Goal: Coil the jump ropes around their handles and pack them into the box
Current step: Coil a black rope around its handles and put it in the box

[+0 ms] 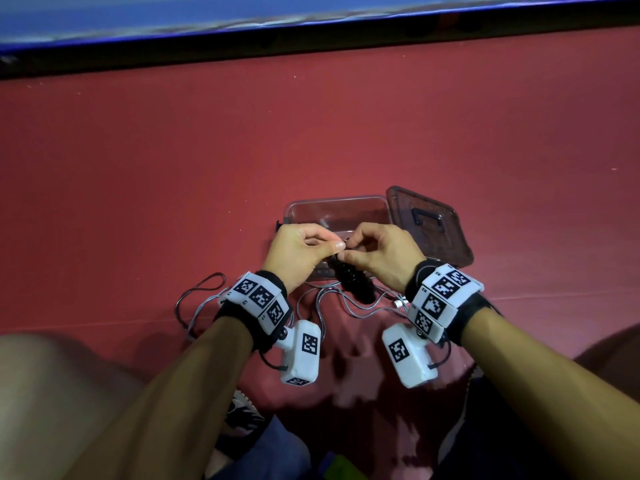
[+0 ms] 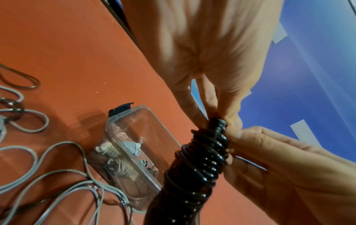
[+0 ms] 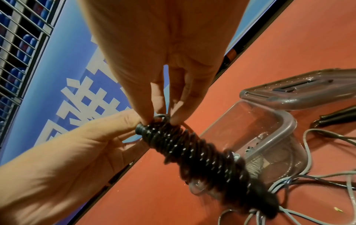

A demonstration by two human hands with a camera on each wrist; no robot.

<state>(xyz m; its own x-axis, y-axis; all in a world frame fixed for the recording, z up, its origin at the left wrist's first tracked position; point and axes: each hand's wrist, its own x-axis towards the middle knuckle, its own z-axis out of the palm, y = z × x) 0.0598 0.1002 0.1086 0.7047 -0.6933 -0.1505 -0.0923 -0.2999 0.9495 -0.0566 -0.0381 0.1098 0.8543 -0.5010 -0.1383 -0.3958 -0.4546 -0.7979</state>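
Note:
A black jump rope [image 1: 355, 284], coiled tightly around its handles, hangs tilted just in front of the clear plastic box [image 1: 294, 211]. My left hand [image 1: 330, 245] and right hand [image 1: 351, 247] meet at its upper end. In the left wrist view the left hand [image 2: 216, 118] pinches the bundle's top [image 2: 208, 152], and the right hand's fingers [image 2: 237, 134] press against it. In the right wrist view the right hand [image 3: 163, 119] pinches a small rope loop at the end of the black bundle [image 3: 202, 153]. Inside the box [image 2: 123, 121] lie coiled pale ropes [image 2: 123, 166].
The box's lid [image 1: 429, 226] leans open to the right. Loose grey rope [image 1: 204, 306] sprawls over the red floor below both wrists. Another black handle [image 3: 337, 116] lies beyond the box in the right wrist view. A blue board [image 1: 138, 26] borders the floor's far edge.

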